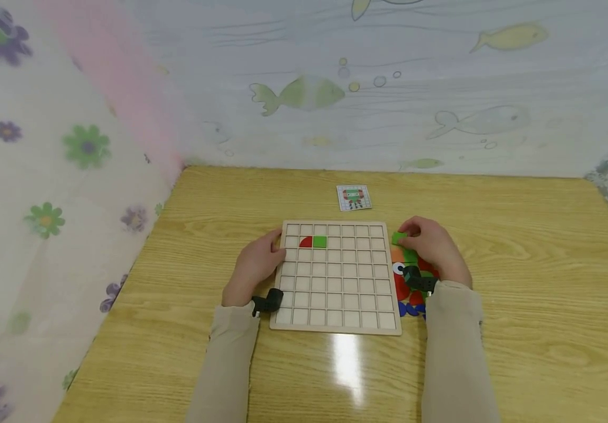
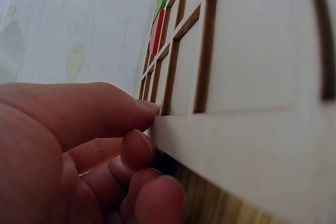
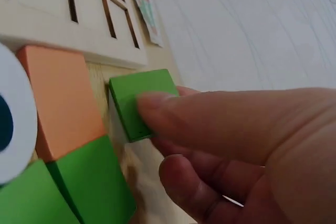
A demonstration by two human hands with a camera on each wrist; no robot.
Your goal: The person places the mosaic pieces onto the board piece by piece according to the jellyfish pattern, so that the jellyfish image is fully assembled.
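Note:
A wooden grid board (image 1: 335, 276) lies on the table, with a red quarter-circle piece (image 1: 306, 242) and a green square piece (image 1: 320, 241) side by side in its second row. At its left edge my left hand (image 1: 258, 261) grips the rim, the thumb (image 2: 121, 111) on the frame and the other fingers curled against its side. Beyond the board's right edge, my right hand (image 1: 433, 244) pinches another green square block (image 3: 142, 98) between thumb and fingers. That block is held tilted, beside an orange block (image 3: 65, 98) and other green blocks (image 3: 97, 182).
A picture card (image 1: 353, 198) with a pixel-like figure lies behind the board. Loose red pieces (image 1: 401, 288), blue pieces (image 1: 412, 309) and a round eye piece (image 1: 399, 268) are heaped right of the board, partly hidden by the right hand and its wrist camera (image 1: 419, 279).

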